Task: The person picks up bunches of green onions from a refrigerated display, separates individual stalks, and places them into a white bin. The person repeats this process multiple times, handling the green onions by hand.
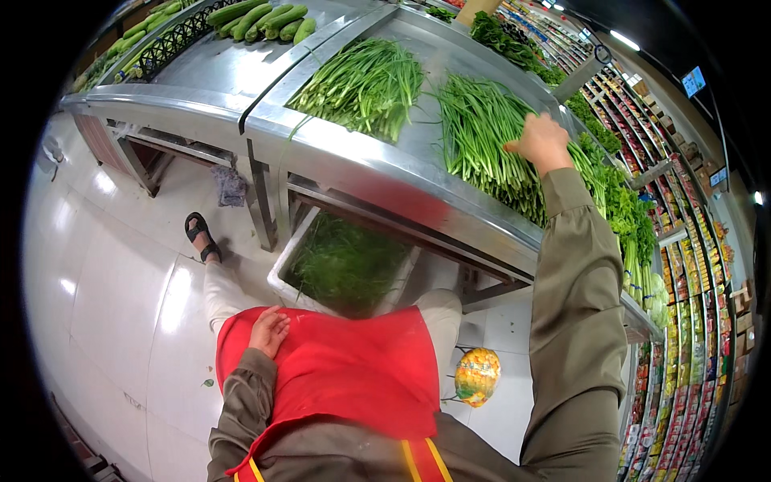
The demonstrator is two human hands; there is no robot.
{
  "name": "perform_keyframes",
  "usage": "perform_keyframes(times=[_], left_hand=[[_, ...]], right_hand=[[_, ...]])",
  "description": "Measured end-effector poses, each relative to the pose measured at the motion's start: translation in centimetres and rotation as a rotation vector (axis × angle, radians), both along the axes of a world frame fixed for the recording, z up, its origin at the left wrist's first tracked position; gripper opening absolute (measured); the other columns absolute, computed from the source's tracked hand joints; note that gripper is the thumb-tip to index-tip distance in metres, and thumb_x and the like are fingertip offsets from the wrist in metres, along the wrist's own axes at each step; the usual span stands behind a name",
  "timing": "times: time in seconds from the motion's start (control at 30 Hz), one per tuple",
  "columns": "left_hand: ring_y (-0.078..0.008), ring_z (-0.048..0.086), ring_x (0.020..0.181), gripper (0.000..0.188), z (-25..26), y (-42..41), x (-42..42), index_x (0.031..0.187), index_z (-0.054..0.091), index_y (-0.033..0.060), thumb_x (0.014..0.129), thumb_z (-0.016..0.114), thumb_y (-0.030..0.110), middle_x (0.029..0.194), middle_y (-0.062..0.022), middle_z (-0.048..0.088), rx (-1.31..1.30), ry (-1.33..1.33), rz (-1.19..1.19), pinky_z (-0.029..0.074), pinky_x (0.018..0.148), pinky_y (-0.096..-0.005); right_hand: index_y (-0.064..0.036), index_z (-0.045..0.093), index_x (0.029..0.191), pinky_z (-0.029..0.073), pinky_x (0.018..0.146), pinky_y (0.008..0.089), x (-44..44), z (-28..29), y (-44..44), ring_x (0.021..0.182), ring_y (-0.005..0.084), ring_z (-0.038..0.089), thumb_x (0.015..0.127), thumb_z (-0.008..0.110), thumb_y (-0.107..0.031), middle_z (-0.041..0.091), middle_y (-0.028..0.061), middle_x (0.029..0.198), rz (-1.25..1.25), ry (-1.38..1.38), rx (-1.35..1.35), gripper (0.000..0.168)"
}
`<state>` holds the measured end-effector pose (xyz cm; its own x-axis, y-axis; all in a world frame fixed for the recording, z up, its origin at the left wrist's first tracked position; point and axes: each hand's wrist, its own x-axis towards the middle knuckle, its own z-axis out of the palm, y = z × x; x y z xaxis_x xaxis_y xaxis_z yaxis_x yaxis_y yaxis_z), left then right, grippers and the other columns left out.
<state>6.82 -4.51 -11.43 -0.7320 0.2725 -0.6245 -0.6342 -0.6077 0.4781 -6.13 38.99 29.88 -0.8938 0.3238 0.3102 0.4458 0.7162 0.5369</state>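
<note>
My right hand (543, 143) reaches over the right-hand pile of long green leaves, likely garlic chives (488, 132), on a stainless steel display counter (385, 159). Its thumb points left over the leaves; whether the fingers grip any is hidden. Left of it, a second pile of thin green stalks (364, 84) lies on the same metal surface. My left hand (269, 330) rests on the red apron (343, 361) over my lap, fingers slightly curled and nothing visible in them. Beneath the counter, a white foam box (280, 271) holds loose green leaves (346, 259).
Long green gourds (259, 21) lie on the adjoining counter. Leafy greens (629, 223) line the right side, before shelves of packaged goods (686, 259). A stool with a pineapple-patterned top (477, 376) stands near my right leg. A plastic bag (229, 185) hangs under the counter.
</note>
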Motion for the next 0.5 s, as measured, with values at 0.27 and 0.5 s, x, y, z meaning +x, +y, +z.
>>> perform_keyframes(times=[0.27,0.5], left_hand=[[-0.0183,0.057,0.082,0.029,0.4,0.2,-0.2,0.112,0.049,0.0072,0.084,0.053,0.009,0.087,-0.0070,0.058,-0.027,0.008,-0.019,0.047,0.072,-0.0316],[-0.0174,0.057,0.080,0.025,0.0,0.4,-0.6,0.109,0.049,0.0079,0.085,0.051,0.009,0.087,-0.0058,0.059,-0.043,0.005,-0.044,0.048,0.071,-0.0309]], right_hand=[[-0.010,0.063,0.097,0.042,0.083,0.0426,-1.3,-3.4,5.2,0.104,0.0286,0.047,0.075,0.056,-0.018,0.052,0.0097,0.106,0.229,-0.155,-0.045,0.024],[-0.008,0.062,0.092,0.044,0.079,0.0417,-2.3,-2.9,1.9,0.099,0.0285,0.050,0.074,0.057,-0.017,0.053,0.0112,0.100,0.429,-0.048,-0.012,0.021]])
